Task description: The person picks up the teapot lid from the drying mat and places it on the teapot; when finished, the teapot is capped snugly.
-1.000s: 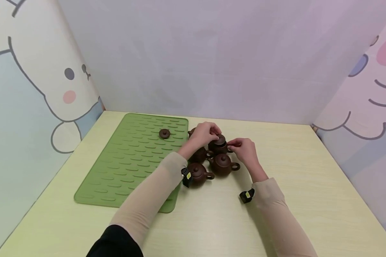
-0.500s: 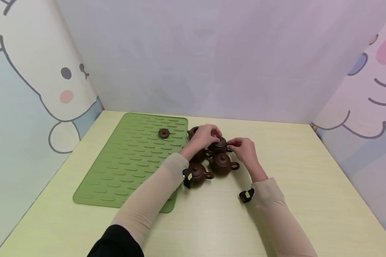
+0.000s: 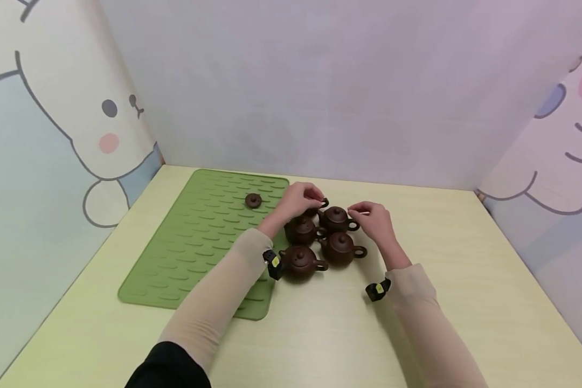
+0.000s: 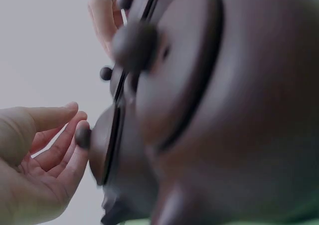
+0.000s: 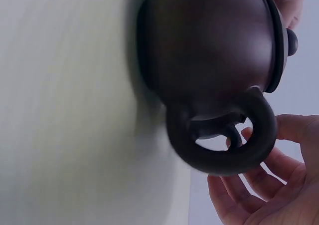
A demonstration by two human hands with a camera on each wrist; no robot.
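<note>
Several dark brown teapots stand close together, among them a front left teapot (image 3: 300,263), a middle left teapot (image 3: 300,230), a front right teapot (image 3: 340,249) and a back right teapot (image 3: 335,219). Each of these wears a lid. My left hand (image 3: 298,199) is over another teapot at the back left, hiding most of it except its handle (image 3: 325,202). In the left wrist view, thumb and fingers are spread beside a lid knob (image 4: 82,137). My right hand (image 3: 374,220), fingers loosely bent, is just behind the back right teapot's handle (image 5: 222,157), holding nothing.
A single brown lid (image 3: 253,201) lies on the green ridged mat (image 3: 199,237), left of the teapots. The mat's right edge runs beside the left-hand teapots. A pale wall (image 3: 320,108) rises behind the table (image 3: 330,328).
A lid held tilted over the back right teapot has settled onto it. My left hand has let it go and shifted left. My right hand has released that teapot's handle.
</note>
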